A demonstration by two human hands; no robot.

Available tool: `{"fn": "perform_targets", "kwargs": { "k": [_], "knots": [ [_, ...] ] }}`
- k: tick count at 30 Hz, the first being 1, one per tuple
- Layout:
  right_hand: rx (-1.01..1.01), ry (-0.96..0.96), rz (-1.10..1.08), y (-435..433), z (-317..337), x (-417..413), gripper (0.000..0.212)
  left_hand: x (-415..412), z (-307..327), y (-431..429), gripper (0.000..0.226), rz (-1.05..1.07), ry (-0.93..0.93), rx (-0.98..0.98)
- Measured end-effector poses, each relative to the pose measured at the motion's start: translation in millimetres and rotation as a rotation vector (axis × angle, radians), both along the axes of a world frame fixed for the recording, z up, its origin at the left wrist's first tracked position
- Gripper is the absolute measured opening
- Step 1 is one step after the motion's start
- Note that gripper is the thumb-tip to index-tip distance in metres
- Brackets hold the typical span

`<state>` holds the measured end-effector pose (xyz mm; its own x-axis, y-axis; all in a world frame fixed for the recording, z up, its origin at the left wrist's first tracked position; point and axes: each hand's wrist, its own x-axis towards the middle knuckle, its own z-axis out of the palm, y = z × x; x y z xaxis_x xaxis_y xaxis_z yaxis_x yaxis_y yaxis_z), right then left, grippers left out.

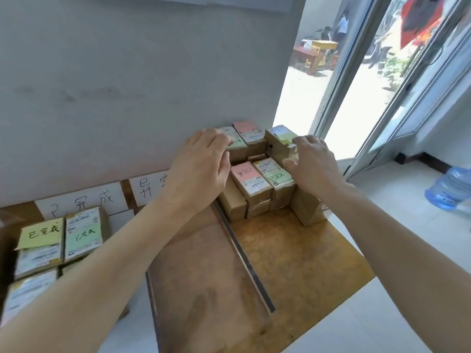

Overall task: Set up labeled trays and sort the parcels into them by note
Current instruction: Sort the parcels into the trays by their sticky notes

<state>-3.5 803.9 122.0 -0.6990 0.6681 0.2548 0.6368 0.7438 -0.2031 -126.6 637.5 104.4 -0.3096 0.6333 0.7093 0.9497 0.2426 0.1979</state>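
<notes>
Head view: both our hands are over the parcel stack (257, 184) at the far edge of the wooden table (293, 263), against the wall (127, 85). We should lift one parcel at a time, read its note, then carry it to the matching labelled tray (84, 200). Our left hand (201, 166) curls over the back-left green-note parcel (235, 138), thumb on its near face; our right hand (314, 161) is half open, fingertips (297, 141) touching the upright parcel (276, 146).

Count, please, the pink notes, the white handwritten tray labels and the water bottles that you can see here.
Pink notes: 2
White tray labels: 2
Water bottles: 1
Total: 5
</notes>
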Motion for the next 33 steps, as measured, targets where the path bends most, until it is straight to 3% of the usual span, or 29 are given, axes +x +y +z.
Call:
{"fn": "perform_targets", "kwargs": {
  "k": [4, 13, 18, 23, 27, 30, 33],
  "knots": [
    [-0.195, -0.127, 0.022, 62, -46, -24, 0.051, -10, -38, 44, 0.020, 0.105, -0.163, -0.074],
    [-0.415, -0.299, 0.091, 158, -117, -56, 0.058, -12, -120, 149, 0.030, 0.321, -0.597, -0.295],
    [-0.482, -0.427, 0.108, 172, -139, -73, 0.073, -18, -148, 184, 0.037, 0.416, -0.792, -0.299],
    [-0.516, -0.456, 0.041, 181, -146, -86, 0.074, -24, -157, 202, 0.047, 0.497, -1.009, -0.277],
    [-0.579, -0.382, 0.004, 188, -143, -98, 0.056, -36, -166, 206, 0.044, 0.486, -1.206, -0.298],
    [-0.605, -0.293, -0.025, 193, -141, -106, 0.035, -43, -171, 206, 0.038, 0.486, -1.257, -0.260],
    [-0.694, -0.192, -0.068, 202, -145, -110, 0.027, -46, -174, 206, 0.036, 0.481, -1.304, -0.219]
  ]
}}
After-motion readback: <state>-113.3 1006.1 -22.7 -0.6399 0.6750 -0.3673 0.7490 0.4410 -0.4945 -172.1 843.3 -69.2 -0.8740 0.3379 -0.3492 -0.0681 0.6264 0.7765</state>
